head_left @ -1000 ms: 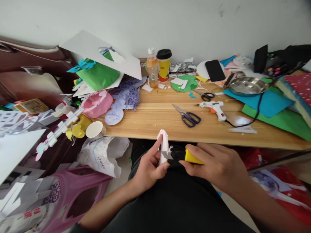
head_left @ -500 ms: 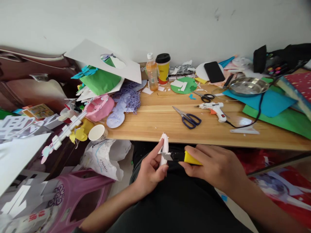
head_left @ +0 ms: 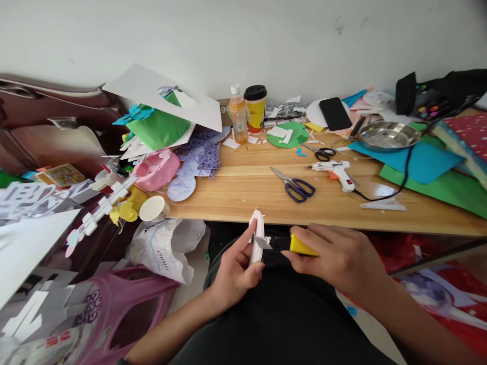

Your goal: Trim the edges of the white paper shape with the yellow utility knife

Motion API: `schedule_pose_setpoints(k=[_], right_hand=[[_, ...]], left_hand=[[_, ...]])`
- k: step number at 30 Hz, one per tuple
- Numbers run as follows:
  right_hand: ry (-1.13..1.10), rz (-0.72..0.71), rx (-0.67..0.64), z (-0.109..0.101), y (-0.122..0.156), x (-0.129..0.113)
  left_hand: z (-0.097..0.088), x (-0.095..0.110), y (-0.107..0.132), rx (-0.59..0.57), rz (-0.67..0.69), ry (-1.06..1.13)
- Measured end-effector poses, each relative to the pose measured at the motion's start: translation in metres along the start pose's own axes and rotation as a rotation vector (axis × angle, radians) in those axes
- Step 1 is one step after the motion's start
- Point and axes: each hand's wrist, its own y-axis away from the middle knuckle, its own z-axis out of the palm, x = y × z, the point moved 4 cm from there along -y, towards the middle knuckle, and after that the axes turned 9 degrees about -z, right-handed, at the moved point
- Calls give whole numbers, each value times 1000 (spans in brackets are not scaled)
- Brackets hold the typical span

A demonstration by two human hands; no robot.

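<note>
A long wooden worktop (head_left: 228,197) ran across the room, a blue sheet (head_left: 411,159) lying at its right. Near the worktop's front edge, the right hand (head_left: 335,253) and left hand (head_left: 238,263) faced each other: the right fingers gripped a yellow-handled knife (head_left: 302,245), its blade (head_left: 262,244) against the slim white piece (head_left: 260,225) pinched in the left fingers.

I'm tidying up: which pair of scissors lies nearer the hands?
The blue-handled scissors, left of the glue gun; the black-handled pair lies farther back, just behind the glue gun.

Scissors (head_left: 292,182) beyond knife (head_left: 302,245), left of glue gun (head_left: 336,166); bottle (head_left: 238,119) perhaps touching cup (head_left: 256,112).
</note>
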Motion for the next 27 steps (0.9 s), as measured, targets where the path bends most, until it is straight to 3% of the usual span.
schedule_pose_setpoints(k=[12,20,27], right_hand=[[0,-2,3,3,-4,-5],[94,10,5,0,8,16],[-24,20,52,-5,5,7]], left_hand=[[1,-2,0,-9,-25,-20],[-3,-8,6,17,12,-56],[-4,-2,4,43,9,-124]])
